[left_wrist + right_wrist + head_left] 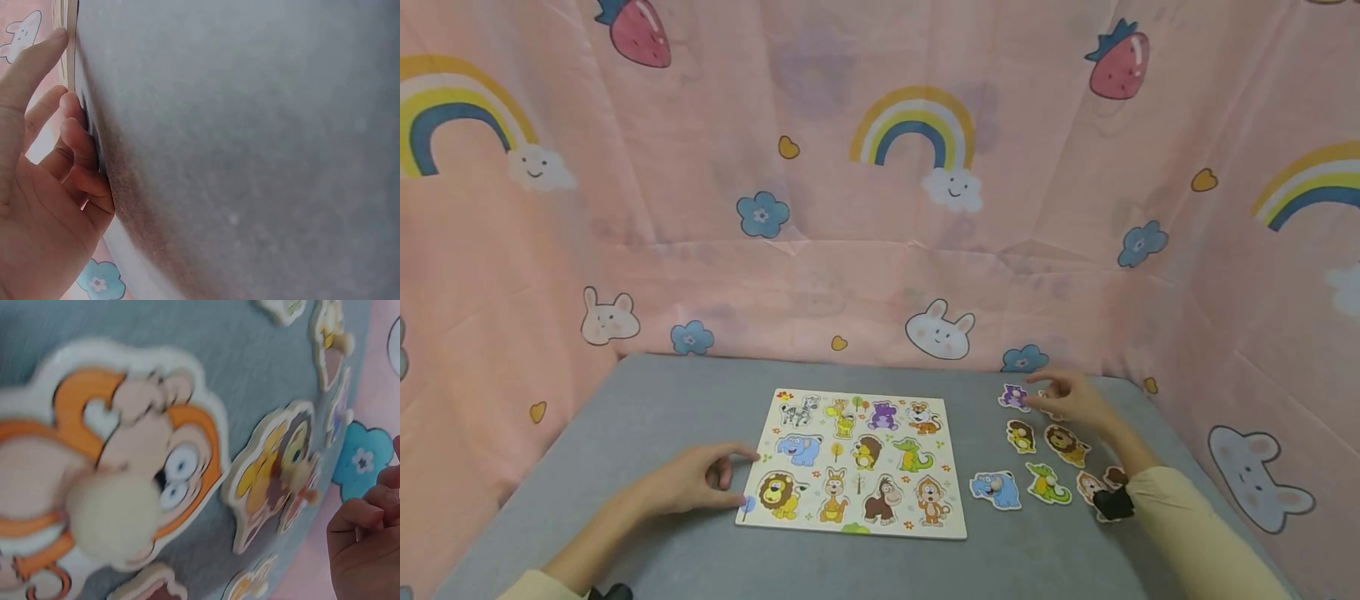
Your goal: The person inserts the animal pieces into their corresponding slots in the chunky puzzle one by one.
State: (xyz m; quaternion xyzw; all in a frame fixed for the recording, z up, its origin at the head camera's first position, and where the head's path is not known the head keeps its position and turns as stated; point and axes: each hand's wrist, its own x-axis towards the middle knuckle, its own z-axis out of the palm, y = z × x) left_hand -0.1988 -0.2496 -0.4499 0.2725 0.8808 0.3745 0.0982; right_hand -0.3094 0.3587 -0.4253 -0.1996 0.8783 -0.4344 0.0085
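A wooden animal puzzle board (pixel 851 461) lies flat on the grey table (pixel 647 417), its printed animal shapes showing. My left hand (pixel 739 477) rests on the table at the board's left edge, index and thumb tips touching it; the left wrist view shows the hand (pixel 69 125) with fingers loosely curled against that edge. My right hand (pixel 1043 392) hovers over loose animal pieces to the right, beside a purple piece (pixel 1015 397), and partly covers another. In the right wrist view the hand (pixel 369 519) has curled fingers with nothing in them.
Loose knobbed pieces lie right of the board: a brown-and-yellow one (pixel 1021 435), lion (pixel 1066 444), blue elephant (pixel 996 488), green crocodile (pixel 1048 483), monkey (pixel 1086 486). The monkey (pixel 125 487) fills the right wrist view. Pink patterned cloth (pixel 880 208) walls the table.
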